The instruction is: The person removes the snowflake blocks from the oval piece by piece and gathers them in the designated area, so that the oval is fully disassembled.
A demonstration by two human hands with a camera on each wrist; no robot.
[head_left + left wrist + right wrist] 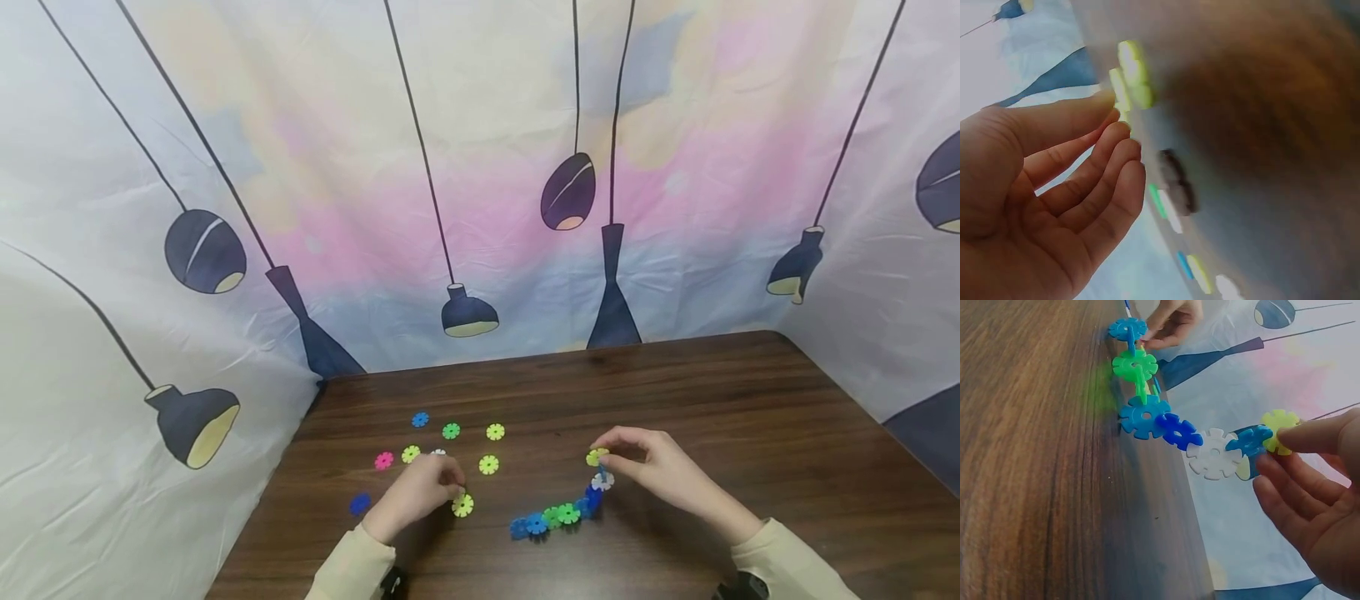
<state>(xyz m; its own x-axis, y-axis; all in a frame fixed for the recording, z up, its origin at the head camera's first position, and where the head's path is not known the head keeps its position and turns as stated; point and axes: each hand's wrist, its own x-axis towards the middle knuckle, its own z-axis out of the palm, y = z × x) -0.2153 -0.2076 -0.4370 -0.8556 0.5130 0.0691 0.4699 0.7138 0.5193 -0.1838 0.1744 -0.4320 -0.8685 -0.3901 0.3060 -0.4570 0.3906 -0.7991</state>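
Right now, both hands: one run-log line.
left hand: pinches yellow disc | right hand: holds disc chain by its yellow end piece | other discs: loose on table

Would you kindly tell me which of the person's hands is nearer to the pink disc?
Left. The left hand is just right of the pink disc, slightly lower in the head view; the right hand is much farther to the right, holding a yellow disc.

Left grip point(420, 492) low, apparently pinching, close view blurred; right grip point(660, 467) raised, pinching thumb to finger.
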